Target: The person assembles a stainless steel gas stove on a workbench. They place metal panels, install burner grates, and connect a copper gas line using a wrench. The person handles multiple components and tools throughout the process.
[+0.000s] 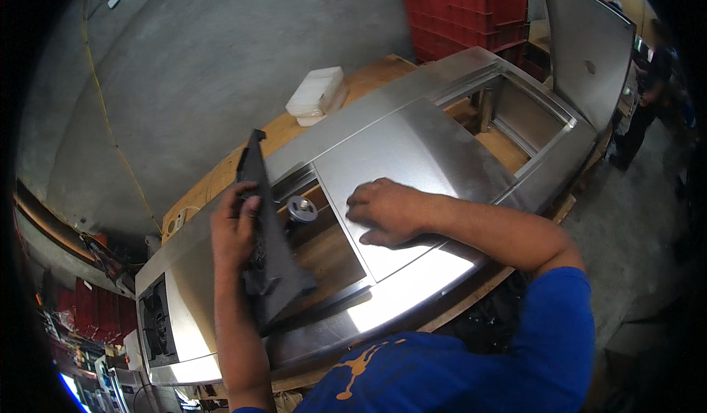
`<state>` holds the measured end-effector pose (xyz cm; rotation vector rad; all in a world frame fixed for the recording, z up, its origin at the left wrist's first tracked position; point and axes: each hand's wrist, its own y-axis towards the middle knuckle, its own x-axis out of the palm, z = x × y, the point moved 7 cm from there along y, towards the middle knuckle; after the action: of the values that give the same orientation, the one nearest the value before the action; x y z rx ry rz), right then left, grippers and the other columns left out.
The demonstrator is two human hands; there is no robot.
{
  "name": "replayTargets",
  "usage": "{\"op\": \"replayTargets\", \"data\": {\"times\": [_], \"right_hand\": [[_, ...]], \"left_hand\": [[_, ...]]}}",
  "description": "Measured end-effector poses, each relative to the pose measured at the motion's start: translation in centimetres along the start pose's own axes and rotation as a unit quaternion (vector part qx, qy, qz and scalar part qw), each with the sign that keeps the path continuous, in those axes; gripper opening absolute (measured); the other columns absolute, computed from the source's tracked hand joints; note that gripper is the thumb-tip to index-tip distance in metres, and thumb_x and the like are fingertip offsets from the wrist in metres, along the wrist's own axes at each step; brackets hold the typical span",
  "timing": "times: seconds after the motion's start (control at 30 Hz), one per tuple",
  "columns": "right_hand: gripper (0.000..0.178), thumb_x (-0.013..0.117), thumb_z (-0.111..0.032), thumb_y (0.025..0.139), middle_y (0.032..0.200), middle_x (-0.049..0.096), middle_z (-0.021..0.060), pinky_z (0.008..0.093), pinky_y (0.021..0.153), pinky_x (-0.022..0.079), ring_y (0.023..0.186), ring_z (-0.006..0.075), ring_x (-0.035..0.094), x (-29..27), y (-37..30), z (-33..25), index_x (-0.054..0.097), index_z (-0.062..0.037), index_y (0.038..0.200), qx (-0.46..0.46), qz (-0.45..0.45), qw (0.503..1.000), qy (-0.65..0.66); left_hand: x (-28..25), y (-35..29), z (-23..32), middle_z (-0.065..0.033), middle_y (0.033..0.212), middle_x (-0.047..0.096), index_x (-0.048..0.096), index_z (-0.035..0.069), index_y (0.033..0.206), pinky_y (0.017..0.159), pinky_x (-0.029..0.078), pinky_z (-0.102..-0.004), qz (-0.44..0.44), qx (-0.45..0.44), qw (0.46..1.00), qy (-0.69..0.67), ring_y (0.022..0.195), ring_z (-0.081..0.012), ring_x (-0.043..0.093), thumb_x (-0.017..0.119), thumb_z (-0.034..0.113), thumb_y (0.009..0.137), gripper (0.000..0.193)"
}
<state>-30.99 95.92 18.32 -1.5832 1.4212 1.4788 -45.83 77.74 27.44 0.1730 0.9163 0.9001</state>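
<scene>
A long stainless steel counter (434,144) with rectangular cutouts lies in front of me. My left hand (236,225) is closed on the upper left edge of a black burner plate (280,254), tilted on its side over the middle cutout. Just right of the plate, inside that opening, shows a round metal burner part (301,209) with a brass-coloured centre. My right hand (390,210) rests on the steel beside the cutout, its fingers loosely apart and holding nothing. The plate's far side is hidden.
Another black burner unit (157,321) sits in the left cutout. White plastic boxes (317,96) stand on the wooden table (379,74) behind. Red crates (471,15) are stacked at the back; a steel panel (585,52) stands upright at right. A person (641,103) is beyond it.
</scene>
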Motion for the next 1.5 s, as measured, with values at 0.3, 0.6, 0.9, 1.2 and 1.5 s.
{"op": "replayTargets", "data": {"times": [0.3,0.6,0.9,1.2,1.5], "right_hand": [[0.023,0.060,-0.023,0.086,0.084,0.069,0.0185,0.0426,0.077,0.055,0.082,0.0358,0.068,9.5,7.7,-8.8,0.073,-0.0039,0.082,-0.071,-0.327,0.942,-0.019],[0.042,0.049,-0.042,0.097,0.130,0.064,0.0082,0.0517,0.094,0.050,0.121,0.0301,0.059,14.2,10.9,-7.2,0.070,-0.0144,0.121,0.059,-0.461,0.881,-0.090],[0.065,0.038,-0.061,0.098,0.140,0.057,0.0146,0.0457,0.115,0.031,0.134,0.0374,0.047,15.3,13.9,-3.8,0.070,-0.0090,0.121,-0.125,-0.333,0.927,-0.121],[0.056,0.043,-0.059,0.096,0.131,0.063,0.0139,0.0486,0.113,0.028,0.135,0.0353,0.044,13.6,11.7,-0.4,0.071,-0.0175,0.120,-0.055,-0.370,0.869,-0.323],[0.042,0.043,-0.048,0.099,0.132,0.063,0.0055,0.0561,0.111,0.025,0.130,0.0247,0.052,16.6,10.2,3.1,0.071,-0.0251,0.120,-0.076,-0.324,0.881,-0.337]], "left_hand": [[-4.3,-0.1,-1.1,-0.0058,0.097,0.065,0.061,0.003,0.119,0.080,0.047,-0.0264,0.050,-0.013,0.991,-0.125,0.088,-0.0126,0.059,0.064,0.031,0.098,0.035],[-5.0,-0.2,-1.4,-0.0068,0.093,0.067,0.065,0.004,0.113,0.078,0.048,-0.0284,0.091,-0.018,0.985,-0.143,0.083,-0.0134,0.059,0.066,0.036,0.096,0.037],[-5.1,-0.1,-1.4,-0.0046,0.090,0.065,0.065,0.004,0.114,0.076,0.047,-0.0276,0.104,0.006,0.985,-0.139,0.082,-0.0118,0.057,0.067,0.035,0.096,0.035],[-4.8,0.1,-0.9,-0.0071,0.085,0.065,0.065,0.003,0.112,0.075,0.047,-0.0282,0.106,0.034,0.988,-0.105,0.079,-0.0140,0.059,0.067,0.033,0.095,0.035],[-2.4,-0.1,-0.9,-0.0114,0.096,0.069,0.065,0.004,0.113,0.082,0.049,-0.0311,0.045,-0.010,0.996,-0.076,0.089,-0.0189,0.063,0.065,0.031,0.096,0.031]]}}
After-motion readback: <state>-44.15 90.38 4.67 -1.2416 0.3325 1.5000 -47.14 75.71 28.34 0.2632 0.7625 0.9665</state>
